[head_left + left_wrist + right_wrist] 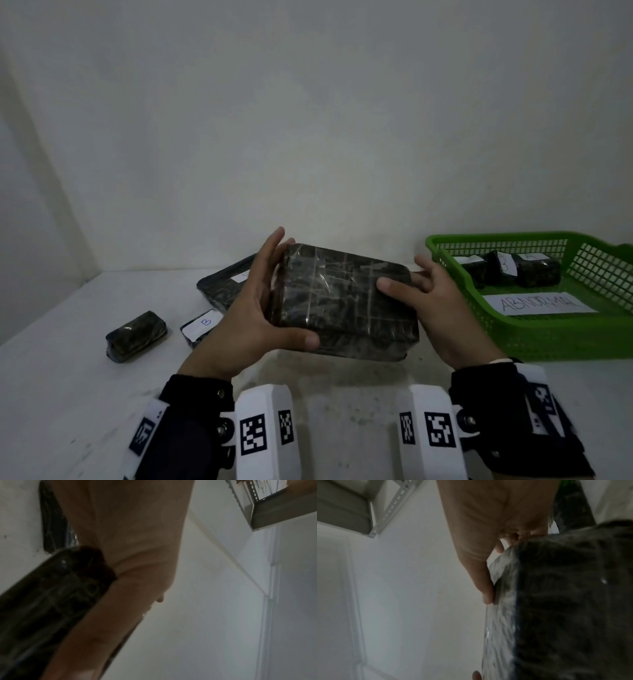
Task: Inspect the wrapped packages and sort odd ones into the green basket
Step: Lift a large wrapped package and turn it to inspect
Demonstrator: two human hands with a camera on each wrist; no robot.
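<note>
Fingers (274, 246) of the left hand (251, 308) reach over the far left corner of the big wrapped package (342, 305), thumb hooked under its near edge, while the right hand (435, 301) clamps the opposite end, thumb on top and the other fingers behind. So both hands are grasping it, holding it tilted, clear of the tabletop (68, 359), in front of the chest and just left of the green basket (534, 339).

It's a dark block, the largest piece here, under glossy clear film with tape lines crossing it. It looks stiff, keeping flat faces and square corners with no sag between the hands. I'd judge it fairly weighty, since it takes two hands. The film looks slick and wrinkled in the right wrist view, so a grip at the corners and short ends, thumbs opposing fingers, should hold better than flat palms on the broad faces.

Next down in size: a flat wrapped package (222, 284) lies behind the left hand on the tabletop, carrying a white label. The basket holds two small labelled packages (513, 270) and a paper sign reading ABNORMAL (537, 303). Smallest, on the tabletop at left: a package labelled B (200, 327) and a little unlabelled roll (137, 335), well apart from the basket.
</note>
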